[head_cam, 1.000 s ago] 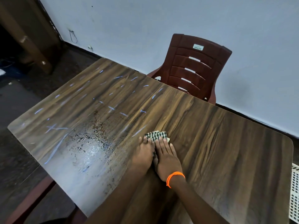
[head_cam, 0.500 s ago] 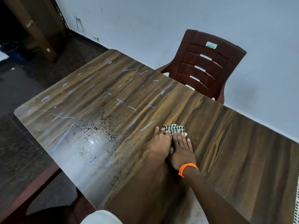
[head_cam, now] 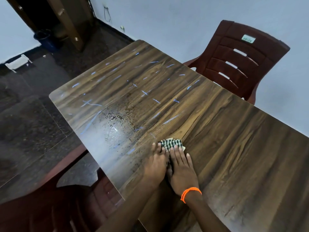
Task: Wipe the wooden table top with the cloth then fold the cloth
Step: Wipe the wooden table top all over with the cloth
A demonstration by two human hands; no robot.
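A small green-and-white checked cloth (head_cam: 172, 144) lies folded on the wooden table top (head_cam: 234, 139), near its middle. My left hand (head_cam: 156, 164) and my right hand (head_cam: 181, 168) lie flat side by side, pressing on the cloth's near part. Only the far edge of the cloth shows beyond my fingertips. An orange band circles my right wrist. Wet droplets and pale streaks (head_cam: 117, 118) cover the table's left half.
A dark red plastic chair (head_cam: 237, 61) stands at the table's far side against the wall. Another red chair (head_cam: 50, 206) is at the near left, partly under the table. A doorway and a dark bucket (head_cam: 45, 39) are at the far left.
The view has shifted, so the table sits further right in frame. Both hands stay flat together on the cloth, which has slid a little towards the near edge.
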